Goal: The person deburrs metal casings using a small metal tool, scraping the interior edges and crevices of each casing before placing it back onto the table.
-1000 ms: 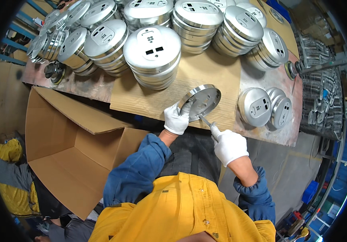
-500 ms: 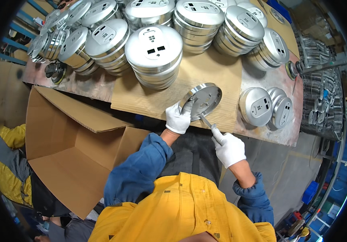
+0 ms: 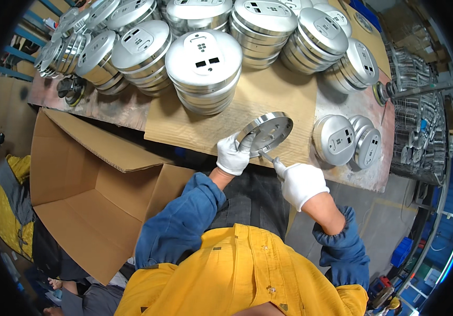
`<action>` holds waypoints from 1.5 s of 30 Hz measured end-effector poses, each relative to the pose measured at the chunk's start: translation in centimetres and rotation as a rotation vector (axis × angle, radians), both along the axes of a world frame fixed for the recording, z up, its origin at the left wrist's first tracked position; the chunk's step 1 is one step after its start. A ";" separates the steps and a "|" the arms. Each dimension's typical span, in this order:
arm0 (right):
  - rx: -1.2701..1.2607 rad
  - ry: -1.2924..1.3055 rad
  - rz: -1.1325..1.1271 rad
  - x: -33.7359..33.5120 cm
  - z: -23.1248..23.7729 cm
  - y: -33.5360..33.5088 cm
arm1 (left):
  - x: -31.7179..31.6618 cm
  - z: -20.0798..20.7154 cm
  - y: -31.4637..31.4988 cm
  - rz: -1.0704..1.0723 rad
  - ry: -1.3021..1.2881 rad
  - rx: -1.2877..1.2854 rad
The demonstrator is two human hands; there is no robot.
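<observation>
A round metal housing [image 3: 273,134] is tilted up at the near edge of the cardboard sheet, its hollow inner side toward me. My left hand [image 3: 234,154], in a white glove, grips its left rim, with the thumb on the inside. In my gloved right hand [image 3: 301,182] is a slim, grey metal hand tool [image 3: 266,156]. Its tip meets the near rim of the housing; most of the handle is hidden in my fist, so its exact kind does not show.
Stacks of silver round housings [image 3: 204,63] stand across the table's far side. Several more [image 3: 335,140] lie at the right. An open cardboard box [image 3: 95,195] sits left of me. Another person [image 3: 8,205] is at the far left. Wire-caged metal parts [image 3: 419,121] are at the right.
My right hand has turned, its wrist and forearm swinging slightly right. The housing has tilted a little more upright in my left hand. The other person at left has shifted.
</observation>
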State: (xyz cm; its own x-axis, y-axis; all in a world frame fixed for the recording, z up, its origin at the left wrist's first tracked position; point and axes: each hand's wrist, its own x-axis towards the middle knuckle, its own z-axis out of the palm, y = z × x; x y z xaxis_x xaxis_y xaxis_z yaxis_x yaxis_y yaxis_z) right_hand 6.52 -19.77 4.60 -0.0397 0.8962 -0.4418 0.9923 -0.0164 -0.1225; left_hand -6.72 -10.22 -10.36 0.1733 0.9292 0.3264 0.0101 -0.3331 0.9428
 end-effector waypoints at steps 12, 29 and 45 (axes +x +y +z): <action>0.026 -0.065 -0.060 -2.2 -1.8 -1.6 | 0.2 0.2 -0.2 0.090 0.092 -0.033; 0.731 1.230 -1.413 -3.3 -7.2 -1.2 | 0.7 4.9 -2.3 -0.103 -0.086 -0.529; 0.718 0.730 -0.973 2.7 -7.4 -2.8 | -0.6 4.8 2.6 -0.118 0.345 -0.205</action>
